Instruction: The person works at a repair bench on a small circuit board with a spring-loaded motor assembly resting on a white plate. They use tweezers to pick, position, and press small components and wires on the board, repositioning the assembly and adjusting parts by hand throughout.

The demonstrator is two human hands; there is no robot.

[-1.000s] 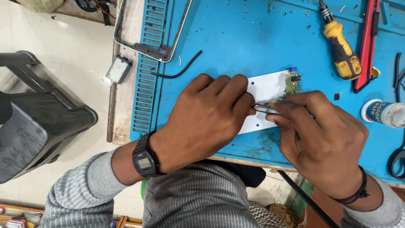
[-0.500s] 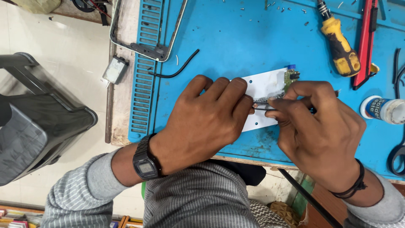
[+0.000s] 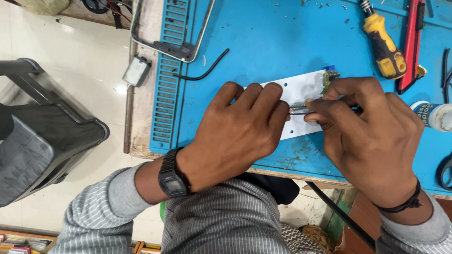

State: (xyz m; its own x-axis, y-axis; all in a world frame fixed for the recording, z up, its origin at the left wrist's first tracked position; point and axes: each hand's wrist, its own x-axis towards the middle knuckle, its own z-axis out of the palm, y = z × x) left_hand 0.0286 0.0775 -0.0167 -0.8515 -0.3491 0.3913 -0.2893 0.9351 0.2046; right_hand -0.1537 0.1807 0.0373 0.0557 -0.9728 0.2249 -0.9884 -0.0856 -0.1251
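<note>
While flat on the white strip point(image 3: 301, 89), left hand point(image 3: 235, 136) open; right hand point(image 3: 372, 141) pinched around a thin metal tool point(image 3: 297, 110).

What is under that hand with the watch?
Under the left hand lies a white strip with small holes, flat on the blue mat. The hand covers its near end, so that part is hidden. The right hand holds a thin metal tool against it.

Yellow screwdriver point(image 3: 385, 44), red cutter point(image 3: 412, 44), black wire point(image 3: 203, 73) on blue mat point(image 3: 263, 42); grey bin point(image 3: 42, 136) beside.
</note>
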